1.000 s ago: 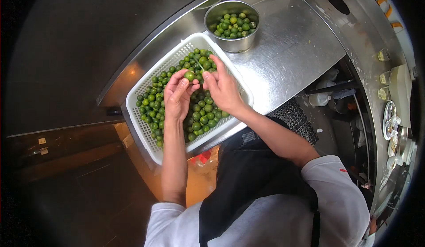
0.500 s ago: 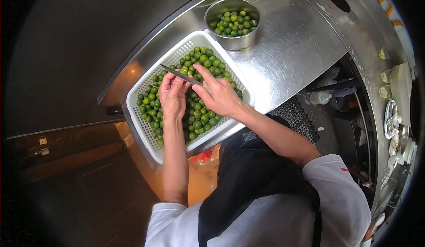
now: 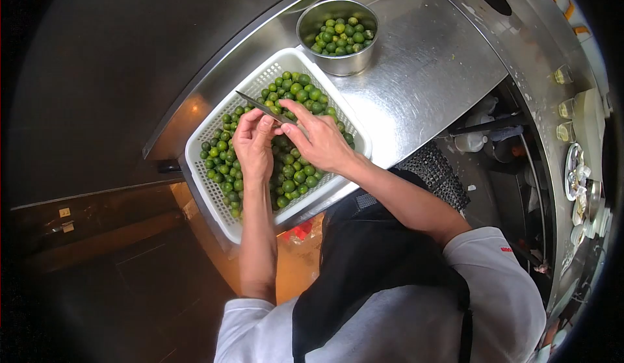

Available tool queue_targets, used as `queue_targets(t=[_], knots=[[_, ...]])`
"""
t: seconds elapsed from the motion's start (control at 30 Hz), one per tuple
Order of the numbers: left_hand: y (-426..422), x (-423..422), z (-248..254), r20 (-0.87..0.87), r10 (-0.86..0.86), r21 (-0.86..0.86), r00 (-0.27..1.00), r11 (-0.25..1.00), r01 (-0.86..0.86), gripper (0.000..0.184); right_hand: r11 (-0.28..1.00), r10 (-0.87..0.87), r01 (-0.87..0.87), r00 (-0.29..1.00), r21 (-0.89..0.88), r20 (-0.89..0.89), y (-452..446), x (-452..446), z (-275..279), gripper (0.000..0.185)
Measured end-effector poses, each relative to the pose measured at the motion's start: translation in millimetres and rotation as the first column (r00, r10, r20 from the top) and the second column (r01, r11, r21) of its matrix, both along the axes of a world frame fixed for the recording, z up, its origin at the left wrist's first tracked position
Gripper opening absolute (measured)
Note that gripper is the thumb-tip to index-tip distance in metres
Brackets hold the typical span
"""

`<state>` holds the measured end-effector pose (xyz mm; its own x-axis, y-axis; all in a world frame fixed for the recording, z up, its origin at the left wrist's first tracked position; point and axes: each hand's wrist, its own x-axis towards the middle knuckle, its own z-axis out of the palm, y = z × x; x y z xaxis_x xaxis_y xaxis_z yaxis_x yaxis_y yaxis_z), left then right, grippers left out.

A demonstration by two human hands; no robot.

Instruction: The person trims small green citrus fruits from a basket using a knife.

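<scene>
White basket [image 3: 195,145] at left, on the bench's near-left part, loaded with small green citrus [image 3: 224,156]. Fruit looks light, firm, round; skin probably smooth, so apt to roll. Best taken by the sides, fingertips and thumb, clear of any edge. Left hand [image 3: 253,152] over the basket's middle, fingers curled, thumb close to fingertips at the blade; can't tell if a fruit is inside, fingers hide it. Knife [image 3: 257,104] over the basket, tip pointing far left. Looks thin, stiff, light; hold at the handle end, off the edge. Right hand [image 3: 322,143] just right of it, partly closed on the knife's near end, index finger extended; grip partly hidden. Steel pot [image 3: 344,65] far right of basket, with more citrus in it. Bare bench [image 3: 422,57] surface right of pot.
</scene>
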<state>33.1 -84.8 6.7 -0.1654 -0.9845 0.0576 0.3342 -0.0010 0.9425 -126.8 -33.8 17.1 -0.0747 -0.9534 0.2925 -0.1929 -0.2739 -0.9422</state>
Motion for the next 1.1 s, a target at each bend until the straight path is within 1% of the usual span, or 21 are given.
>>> queue_targets(t=[0.03,0.13,0.23,0.33,0.4,0.43,0.47,0.53,0.57,0.6,0.63,0.67,0.7,0.77,0.83,0.87,0.9,1.0,1.03,1.07,1.1], knots=[[-1,0,0,-0.040,0.002,0.021,0.999,1.000,-0.001,0.019,1.000,0.015,-0.016,1.000,0.025,0.014,1,-2,4,0.042],[1,1,4,0.016,0.042,0.008,0.999,0.999,-0.042,0.021,1.000,0.024,-0.024,1.000,-0.008,-0.006,0,-2,3,0.040],[7,-4,3,0.143,-0.010,-0.043,0.990,0.999,0.016,0.024,0.999,0.016,-0.018,0.998,0.026,0.066,-6,-1,0,0.038],[6,-5,8,0.142,-0.030,-0.007,0.989,1.000,0.031,0.025,0.987,0.077,-0.101,0.980,0.125,0.186,-8,0,-4,0.035],[5,-5,11,0.130,-0.046,0.027,0.990,0.999,0.042,0.025,0.914,0.149,-0.299,0.877,0.275,0.456,-9,-6,-2,0.034],[4,-4,12,0.122,-0.053,0.047,0.991,0.998,0.047,0.025,0.855,0.158,-0.406,0.797,0.323,0.583,-10,-8,0,0.034],[3,-3,13,0.114,-0.059,0.068,0.992,0.996,0.052,0.025,0.828,0.157,-0.461,0.738,0.320,0.656,-11,-10,1,0.034],[2,0,15,0.138,0.006,0.085,0.990,0.996,-0.017,0.024,0.772,0.141,-0.563,0.605,0.296,0.784,-13,-13,3,0.034],[1,0,16,0.147,0.037,0.093,0.988,0.994,-0.051,0.024,0.765,0.102,-0.557,0.600,0.324,0.793,-13,-13,3,0.034],[1,-2,23,0.184,0.179,0.071,0.967,0.978,-0.194,0.023,0.758,0.063,-0.550,0.596,0.350,0.800,-13,-12,0,0.034],[-1,2,26,0.169,0.311,0.000,0.935,0.949,-0.316,0.022,0.751,0.023,-0.543,0.591,0.376,0.806,-14,-12,-3,0.034],[-3,8,31,0.194,0.439,-0.154,0.877,0.897,-0.415,0.022,0.730,-0.046,-0.532,0.589,0.429,0.807,-15,-12,-6,0.032],[-5,11,37,0.197,0.562,-0.306,0.804,0.814,-0.494,0.022,0.729,-0.073,-0.512,0.603,0.455,0.795,-16,-13,-6,0.031],[-5,3,63,0.134,0.630,-0.516,0.765,0.703,-0.489,0.028,0.714,-0.130,-0.479,0.627,0.511,0.769,-16,-13,-7,0.031],[-14,-27,109,0.321,0.553,-0.570,0.769,0.761,-0.309,0.037,0.709,-0.140,-0.464,0.645,0.531,0.751,-15,-14,-4,0.031],[-20,-38,134,0.361,0.450,-0.557,0.817,0.807,-0.198,0.040,0.701,-0.140,-0.464,0.656,0.542,0.742,-15,-14,-3,0.031],[-25,-42,149,0.397,0.346,-0.539,0.850,0.837,-0.089,0.043,0.714,-0.140,-0.469,0.633,0.520,0.762,-15,-12,-9,0.032],[-44,-25,162,0.474,0.249,-0.444,0.845,0.896,-0.015,0.039,0.698,-0.138,-0.475,0.645,0.536,0.751,-16,-13,-7,0.031],[-55,-11,146,0.618,0.283,-0.415,0.733,0.910,-0.001,0.033,0.694,-0.141,-0.472,0.652,0.544,0.745,-15,-13,-6,0.031],[-66,9,122,0.792,0.270,-0.375,0.547,0.923,0.086,0.027,0.695,-0.141,-0.464,0.661,0.550,0.737,-16,-14,-5,0.031],[-62,17,100,0.904,0.311,-0.375,0.295,0.907,0.192,0.025,0.693,-0.137,-0.467,0.661,0.548,0.737,-17,-14,-6,0.031]])
